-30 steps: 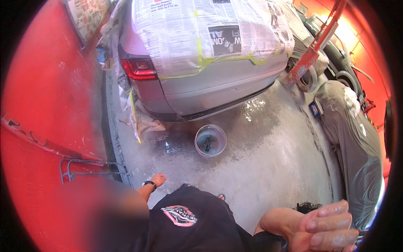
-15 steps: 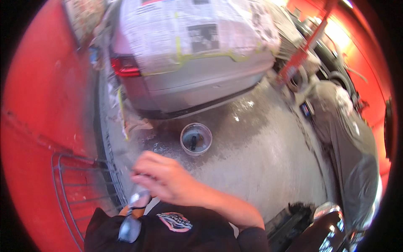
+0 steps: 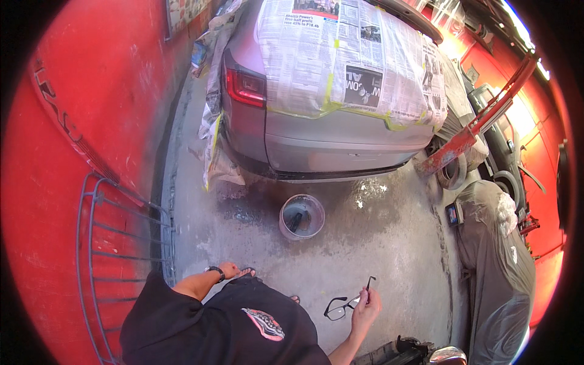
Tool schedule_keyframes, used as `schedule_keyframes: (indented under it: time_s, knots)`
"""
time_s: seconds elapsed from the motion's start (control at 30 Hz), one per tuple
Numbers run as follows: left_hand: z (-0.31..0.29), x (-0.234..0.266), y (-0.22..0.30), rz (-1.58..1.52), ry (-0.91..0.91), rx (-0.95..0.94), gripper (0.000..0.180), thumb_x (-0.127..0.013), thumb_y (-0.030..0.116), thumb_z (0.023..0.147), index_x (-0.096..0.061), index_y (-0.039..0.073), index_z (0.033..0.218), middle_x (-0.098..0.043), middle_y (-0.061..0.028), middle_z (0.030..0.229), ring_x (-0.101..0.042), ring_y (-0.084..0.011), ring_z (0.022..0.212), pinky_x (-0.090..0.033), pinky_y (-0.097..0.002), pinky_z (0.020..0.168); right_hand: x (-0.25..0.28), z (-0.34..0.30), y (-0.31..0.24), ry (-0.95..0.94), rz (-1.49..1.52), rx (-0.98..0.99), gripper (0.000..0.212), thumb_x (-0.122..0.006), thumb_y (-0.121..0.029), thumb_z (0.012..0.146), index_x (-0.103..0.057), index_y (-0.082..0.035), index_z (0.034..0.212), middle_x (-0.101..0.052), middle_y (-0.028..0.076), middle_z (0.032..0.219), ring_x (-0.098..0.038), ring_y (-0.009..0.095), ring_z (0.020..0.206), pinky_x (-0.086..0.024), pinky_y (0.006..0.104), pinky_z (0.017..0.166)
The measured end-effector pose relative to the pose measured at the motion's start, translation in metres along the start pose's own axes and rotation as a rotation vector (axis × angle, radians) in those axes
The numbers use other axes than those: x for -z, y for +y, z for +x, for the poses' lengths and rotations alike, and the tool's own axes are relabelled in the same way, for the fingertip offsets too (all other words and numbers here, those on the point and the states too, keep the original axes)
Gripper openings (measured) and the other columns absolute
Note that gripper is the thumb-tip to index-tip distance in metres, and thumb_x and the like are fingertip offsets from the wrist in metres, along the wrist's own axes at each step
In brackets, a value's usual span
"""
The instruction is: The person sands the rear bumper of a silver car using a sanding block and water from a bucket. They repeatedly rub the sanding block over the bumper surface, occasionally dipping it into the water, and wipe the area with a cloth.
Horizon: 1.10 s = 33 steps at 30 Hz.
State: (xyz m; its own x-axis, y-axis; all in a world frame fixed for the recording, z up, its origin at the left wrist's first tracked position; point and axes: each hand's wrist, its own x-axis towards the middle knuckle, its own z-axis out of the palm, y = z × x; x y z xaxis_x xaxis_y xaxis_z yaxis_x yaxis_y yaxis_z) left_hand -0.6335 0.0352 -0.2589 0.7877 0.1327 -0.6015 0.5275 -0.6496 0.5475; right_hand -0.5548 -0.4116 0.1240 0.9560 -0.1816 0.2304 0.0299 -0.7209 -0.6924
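My right hand [image 3: 367, 308] is closed on a pair of black-framed eyeglasses [image 3: 336, 312], out to the right of my body. The lenses hang to the left of the fingers and one temple arm points up. My left hand [image 3: 229, 270], with a dark watch [image 3: 216, 274] on its wrist, is low in front of my black shirt. Its fingers are too small and partly hidden to read. Ahead on the floor stands a round bucket [image 3: 320, 221] with liquid and a dark object inside.
A silver car [image 3: 340, 143] stands ahead, its rear glass masked with newspaper [image 3: 298, 67] and yellow tape. Left are a red wall [image 3: 103, 103] and a grey metal rack [image 3: 121, 255]. Right are a red steel post [image 3: 453, 152] and a bulky thing under a grey cover [image 3: 502, 255].
My right hand has moved from in front of my chest out to the right, carrying the eyeglasses. The left hand now shows low at my front. My view has shifted.
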Motion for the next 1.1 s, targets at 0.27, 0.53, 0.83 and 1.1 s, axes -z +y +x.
schedule_keyframes:
  time_s: [0.27,0.53,0.83,1.1]
  knots:
    - [0.075,0.036,0.033,0.09,-0.076,-0.25,0.048,-0.071,0.049,0.097,-0.078,0.011,0.123,-0.08,-0.016,0.116,-0.077,-0.0345,0.103,-0.058,-0.0457,0.093,-0.021,-0.014,-0.039,0.036,-0.071,0.112,0.013,-0.065,-0.004,0.102,-0.074,-0.001,0.11,-0.069,0.017,0.091,-0.068,0.03,0.077,-0.053,0.0412,0.071]
    - [0.061,0.02,0.164,-0.164,-0.285,-0.334,0.048,-0.074,0.045,0.101,-0.075,0.005,0.128,-0.08,-0.0104,0.104,-0.075,-0.0177,0.085,-0.059,-0.0374,0.08,0.026,0.013,-0.044,-0.204,0.594,-0.034,0.013,-0.069,0.003,0.1,-0.076,0.004,0.11,-0.072,0.011,0.095,-0.073,0.017,0.083,-0.058,0.0316,0.074]
    - [0.084,-0.048,0.13,0.353,-0.172,-0.225,0.047,-0.072,0.051,0.092,-0.081,0.012,0.116,-0.08,-0.0198,0.113,-0.077,-0.037,0.102,-0.059,-0.0465,0.092,0.085,0.033,0.038,-0.447,1.406,0.002,0.023,-0.059,-0.011,0.11,-0.069,0.005,0.123,-0.068,0.014,0.1,-0.075,0.027,0.086,-0.062,0.039,0.076]
    - [0.028,-0.118,0.227,0.073,-0.167,0.182,0.037,-0.075,0.044,0.095,-0.08,0.01,0.111,-0.079,-0.0035,0.084,-0.076,-0.0189,0.074,-0.06,-0.0376,0.071,0.173,0.032,0.122,-0.353,1.844,-0.062,0.055,-0.04,-0.048,0.117,-0.054,-0.003,0.145,-0.065,0.02,0.095,-0.074,0.042,0.083,-0.064,0.0588,0.084]
